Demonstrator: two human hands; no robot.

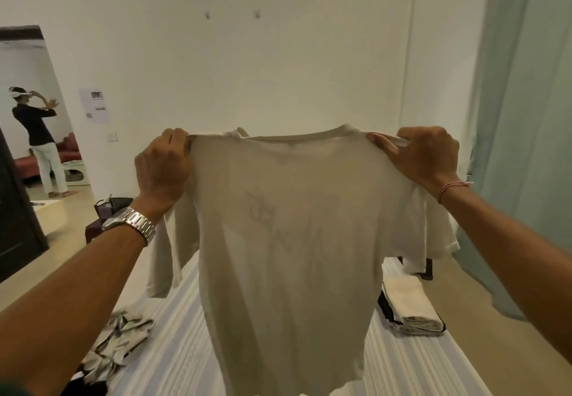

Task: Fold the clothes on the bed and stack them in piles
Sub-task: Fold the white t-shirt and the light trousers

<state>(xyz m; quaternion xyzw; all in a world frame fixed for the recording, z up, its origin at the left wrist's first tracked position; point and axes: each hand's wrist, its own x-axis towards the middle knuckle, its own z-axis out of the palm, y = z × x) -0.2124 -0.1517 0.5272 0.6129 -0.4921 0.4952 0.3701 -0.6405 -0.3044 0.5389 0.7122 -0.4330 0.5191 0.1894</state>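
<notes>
Midway through, by the look of it. Holding up a cream T-shirt (284,225) by the shoulders, above the striped bed (411,367), hanging full length and unfolded. Left hand (164,166) curled round the left shoulder seam, right hand (424,157) pinching the right one, cloth stretched flat between. Already done: a small pile of folded clothes (411,309) at the right edge of the bed. Left to do: laying down and folding this shirt, then the crumpled clothes (120,343) heaped at the left, and something dark at the lower left, too cut off to identify.
</notes>
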